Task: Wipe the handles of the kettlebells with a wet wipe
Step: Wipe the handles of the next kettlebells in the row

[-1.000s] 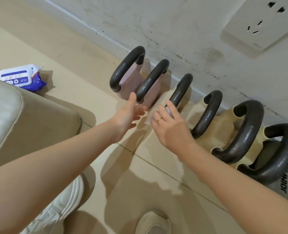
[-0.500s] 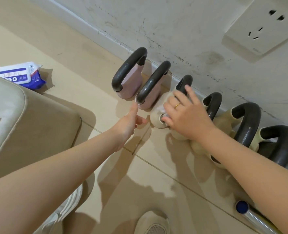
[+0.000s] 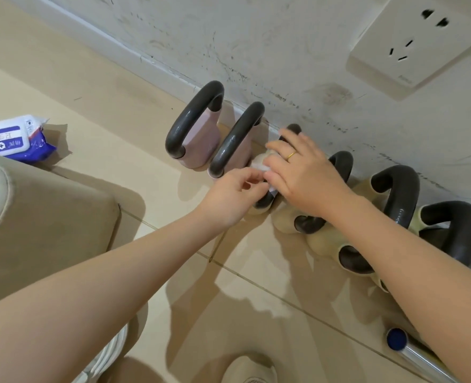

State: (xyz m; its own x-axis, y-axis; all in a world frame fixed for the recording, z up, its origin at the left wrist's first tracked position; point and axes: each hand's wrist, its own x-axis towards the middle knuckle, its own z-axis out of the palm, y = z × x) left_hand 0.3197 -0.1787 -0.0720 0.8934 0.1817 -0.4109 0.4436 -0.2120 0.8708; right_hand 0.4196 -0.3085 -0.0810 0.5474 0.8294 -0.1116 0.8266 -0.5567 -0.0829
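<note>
Several kettlebells with black handles stand in a row on the floor along the white wall: two pink ones (image 3: 198,145) on the left, beige ones (image 3: 323,244) to the right. My right hand (image 3: 303,172), wearing a gold ring, lies over the third kettlebell's handle (image 3: 263,201) and presses a white wet wipe (image 3: 259,165) around it. My left hand (image 3: 234,197) sits just left of it, its fingertips pinching the wipe's lower edge. Most of that handle is hidden under both hands.
A blue-and-white wet wipe pack (image 3: 10,138) lies on the tiled floor at far left. A beige padded seat (image 3: 35,217) fills the left side. A wall socket (image 3: 411,42) is at top right. A metal bar with a blue cap (image 3: 403,344) lies at lower right; shoes (image 3: 251,369) show below.
My right hand came from the near end of the third handle up onto its top with the wipe. My left hand went from open beside the second pink kettlebell to pinching the wipe.
</note>
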